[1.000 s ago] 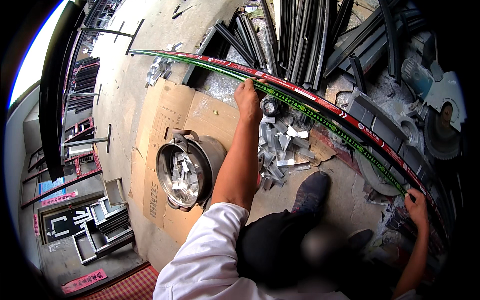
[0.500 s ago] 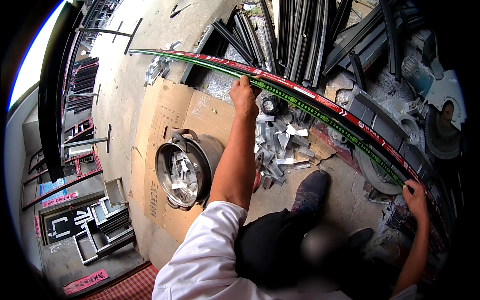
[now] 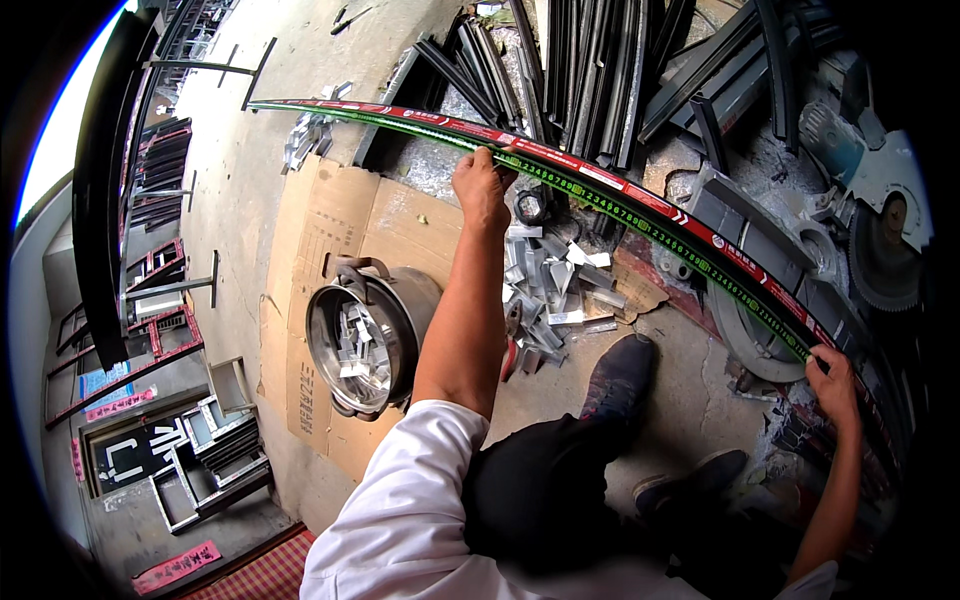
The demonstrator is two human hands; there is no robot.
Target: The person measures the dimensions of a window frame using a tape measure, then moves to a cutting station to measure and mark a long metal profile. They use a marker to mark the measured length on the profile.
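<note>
A long black metal profile [image 3: 757,262] with a red printed film strip runs from the upper left down to the lower right. Along its near edge lies a green tape measure blade [image 3: 610,207] with dark figures. My left hand [image 3: 484,185] is closed around the profile's near side near its middle, with the blade at its fingers. At the lower right, my right hand [image 3: 832,382] is closed where the green blade ends against it. Whether a tape case sits inside that hand is hidden.
A steel pot [image 3: 415,300] of small metal offcuts stands on flattened cardboard [image 3: 325,220]. More cut pieces [image 3: 560,290] lie beside it. Dark profiles [image 3: 590,80] are heaped at the back, and a circular saw blade [image 3: 885,250] stands at the right. Metal frames [image 3: 205,460] lie at left.
The view has shifted slightly, and more of one shoe shows at the bottom. Both hands keep their grip, with the profile and blade in nearly the same place.
</note>
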